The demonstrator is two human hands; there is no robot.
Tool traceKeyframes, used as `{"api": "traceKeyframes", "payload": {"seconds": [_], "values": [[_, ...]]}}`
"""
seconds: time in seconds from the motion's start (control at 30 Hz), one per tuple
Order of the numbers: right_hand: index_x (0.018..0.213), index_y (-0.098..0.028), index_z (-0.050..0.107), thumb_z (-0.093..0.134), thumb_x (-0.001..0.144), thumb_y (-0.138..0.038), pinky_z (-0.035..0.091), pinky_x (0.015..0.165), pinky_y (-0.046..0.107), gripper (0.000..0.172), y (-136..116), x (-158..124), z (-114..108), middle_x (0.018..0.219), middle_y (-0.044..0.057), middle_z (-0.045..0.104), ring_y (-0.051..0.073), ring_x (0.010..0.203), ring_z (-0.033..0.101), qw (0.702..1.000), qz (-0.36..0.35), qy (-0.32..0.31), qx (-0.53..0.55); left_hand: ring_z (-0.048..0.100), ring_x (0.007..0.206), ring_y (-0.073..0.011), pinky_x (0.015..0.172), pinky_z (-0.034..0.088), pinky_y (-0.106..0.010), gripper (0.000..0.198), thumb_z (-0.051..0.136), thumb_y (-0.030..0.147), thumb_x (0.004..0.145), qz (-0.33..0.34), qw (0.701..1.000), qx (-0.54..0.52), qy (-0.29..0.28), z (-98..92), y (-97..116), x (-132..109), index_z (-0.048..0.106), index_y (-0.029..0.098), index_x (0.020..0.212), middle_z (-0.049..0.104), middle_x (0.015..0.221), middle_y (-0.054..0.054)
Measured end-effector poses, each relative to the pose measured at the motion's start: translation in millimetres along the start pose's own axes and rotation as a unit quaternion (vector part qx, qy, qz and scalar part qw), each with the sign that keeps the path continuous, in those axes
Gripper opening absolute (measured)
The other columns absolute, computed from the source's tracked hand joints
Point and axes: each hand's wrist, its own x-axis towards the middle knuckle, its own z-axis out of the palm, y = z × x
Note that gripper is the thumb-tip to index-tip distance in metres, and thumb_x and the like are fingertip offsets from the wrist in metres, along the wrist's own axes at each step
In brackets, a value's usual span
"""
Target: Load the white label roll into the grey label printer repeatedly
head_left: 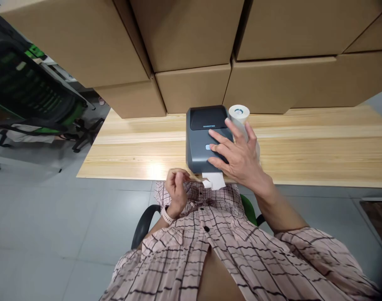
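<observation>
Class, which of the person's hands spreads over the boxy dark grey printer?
The bare-wristed right hand; the left hand, wearing a pale wristband, isn't over the printer.

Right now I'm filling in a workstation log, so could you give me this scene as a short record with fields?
Machine: dark grey label printer, on a wooden table
Right hand: fingers spread over the printer's top, one tip at its pale button
Left hand: curled near the table's front edge; whether it holds anything is unclear
Paper strip: white, sticking out at the printer's front, end uneven
Paper roll: white, beside the printer, partly behind the right hand
Background: stacked cardboard boxes
</observation>
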Motion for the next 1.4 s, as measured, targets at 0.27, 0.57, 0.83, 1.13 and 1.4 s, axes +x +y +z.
{"api": "traceKeyframes", "payload": {"seconds": [0.27,0.57,0.83,1.13,1.4], "values": [[0.165,-0.047,0.041,0.045,0.107,-0.066,0.027,0.135,0.069,0.061,14.1,-38.2,18.1,0.182,-0.005,0.028,0.035,0.168,0.028,0.972,0.067,0.133,0.182,0.066,0.125,-0.0218,0.110,0.056,-0.043,0.030,0.065,0.041,0.102,-0.074,0.996,-0.012,-0.052,15.8,-2.4,48.1,0.068,0.027,0.127,0.068,0.136,-0.009],[0.174,-0.042,0.022,0.028,0.104,-0.081,0.023,0.138,0.062,0.080,13.3,25.1,-15.4,0.182,-0.003,0.028,0.037,0.169,0.024,0.968,0.069,0.121,0.208,0.066,0.124,-0.0249,0.114,0.052,-0.047,0.032,0.074,0.033,0.089,-0.094,0.987,-0.020,-0.129,34.5,-21.2,106.9,0.065,0.024,0.118,0.071,0.128,-0.010],[0.174,-0.030,0.015,0.008,0.107,-0.078,0.025,0.139,0.048,0.083,32.9,121.6,-18.3,0.185,0.003,0.017,0.025,0.171,0.018,0.940,0.046,0.233,0.245,0.062,0.132,-0.0287,0.111,0.053,-0.048,0.063,0.081,0.033,0.081,-0.068,0.982,0.012,-0.177,41.9,-25.6,119.4,0.058,0.025,0.140,0.064,0.149,-0.015],[0.171,-0.026,0.017,0.012,0.106,-0.080,0.024,0.139,0.047,0.084,62.2,196.0,-32.2,0.183,0.001,0.025,0.024,0.166,0.027,0.956,0.120,0.174,0.202,0.068,0.127,-0.0280,0.110,0.056,-0.050,0.070,0.081,0.026,0.076,-0.106,0.971,-0.002,-0.213,42.7,-18.1,124.7,0.057,0.023,0.142,0.068,0.145,-0.016],[0.140,-0.030,0.066,0.035,0.111,-0.061,0.050,0.116,0.054,0.053,24.7,131.5,-23.6,0.135,0.008,0.072,0.032,0.129,0.065,0.989,-0.054,0.131,0.048,0.071,0.120,-0.0260,0.107,0.057,-0.047,0.072,0.081,0.022,0.073,-0.121,0.973,-0.022,-0.197,44.5,-22.8,124.5,0.059,0.021,0.141,0.067,0.147,-0.017]]}}
